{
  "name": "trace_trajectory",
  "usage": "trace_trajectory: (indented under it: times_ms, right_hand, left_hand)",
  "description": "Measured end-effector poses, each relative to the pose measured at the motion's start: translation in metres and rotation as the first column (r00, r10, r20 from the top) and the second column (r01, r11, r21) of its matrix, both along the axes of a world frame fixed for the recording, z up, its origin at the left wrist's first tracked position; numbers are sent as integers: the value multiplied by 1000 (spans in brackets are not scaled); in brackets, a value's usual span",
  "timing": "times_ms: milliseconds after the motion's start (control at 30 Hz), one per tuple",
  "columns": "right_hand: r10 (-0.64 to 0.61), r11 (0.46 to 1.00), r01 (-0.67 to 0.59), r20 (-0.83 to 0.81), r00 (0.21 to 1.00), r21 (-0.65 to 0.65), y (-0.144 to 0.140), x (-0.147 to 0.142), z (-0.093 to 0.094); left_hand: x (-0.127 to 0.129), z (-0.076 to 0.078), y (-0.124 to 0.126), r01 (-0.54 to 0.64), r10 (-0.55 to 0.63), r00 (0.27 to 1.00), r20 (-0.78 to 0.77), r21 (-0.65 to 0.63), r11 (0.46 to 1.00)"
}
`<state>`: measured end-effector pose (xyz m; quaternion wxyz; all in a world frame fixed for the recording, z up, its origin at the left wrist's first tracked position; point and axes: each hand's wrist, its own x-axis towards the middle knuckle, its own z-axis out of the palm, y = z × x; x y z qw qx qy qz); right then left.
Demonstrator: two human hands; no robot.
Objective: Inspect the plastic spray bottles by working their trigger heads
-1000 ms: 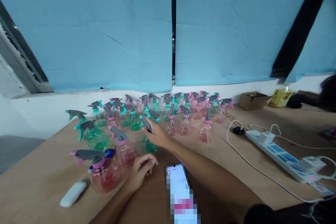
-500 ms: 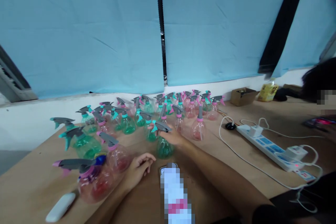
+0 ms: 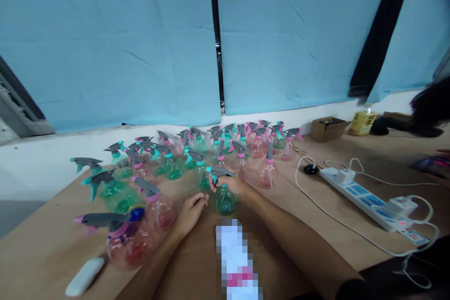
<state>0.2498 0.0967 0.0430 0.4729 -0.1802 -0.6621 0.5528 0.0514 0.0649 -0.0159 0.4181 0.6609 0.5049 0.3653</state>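
Observation:
My right hand (image 3: 233, 183) is wrapped round the neck of a green spray bottle (image 3: 225, 202) with a grey and turquoise trigger head. This bottle stands upright in front of the crowd of others, its trigger pointing left. Just left of it, my left hand (image 3: 193, 208) is above the table with its fingers curled in, and I see nothing in them. Beside my left forearm stand a pink spray bottle (image 3: 161, 211) and a larger-looking pink spray bottle (image 3: 128, 246). A phone-like screen (image 3: 232, 248), blurred out, lies between my forearms.
Several green and pink spray bottles (image 3: 173, 166) crowd the back of the table. A white case (image 3: 85, 276) lies front left. At right are a power strip (image 3: 362, 199) with cables, a cardboard box (image 3: 328, 130) and a yellow-labelled bottle (image 3: 363, 122). Another person sits far right.
My left hand's fingers have curled closer together. My right hand stays on the green spray bottle, which sits slightly further right in view. The whole view has shifted a little.

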Motion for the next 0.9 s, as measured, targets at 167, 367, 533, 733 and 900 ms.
trace_trajectory:
  times_ms: [167, 367, 533, 733, 900]
  right_hand:
    - [-58, 998, 57, 32, 998, 26, -5, 1, 5]
    - [-51, 998, 52, 16, 999, -37, -4, -1, 1]
    - [-90, 996, 91, 35, 995, -11, -4, 0, 0]
    - [-80, 996, 80, 4, 997, -32, -2, 0, -2]
    - [-88, 996, 88, 25, 996, 8, -2, 1, 0]
  left_hand:
    - [1, 5, -3, 27, -25, 999, -29, 67, 997]
    - [0, 0, 0, -1, 1, 1000, -6, 20, 1000]
    - [1, 0, 0, 8, -8, 1000, 21, -16, 1000]
    - [-2, 3, 0, 48, -46, 996, 82, -20, 999]
    - [-2, 4, -2, 65, -63, 995, 78, -21, 998]
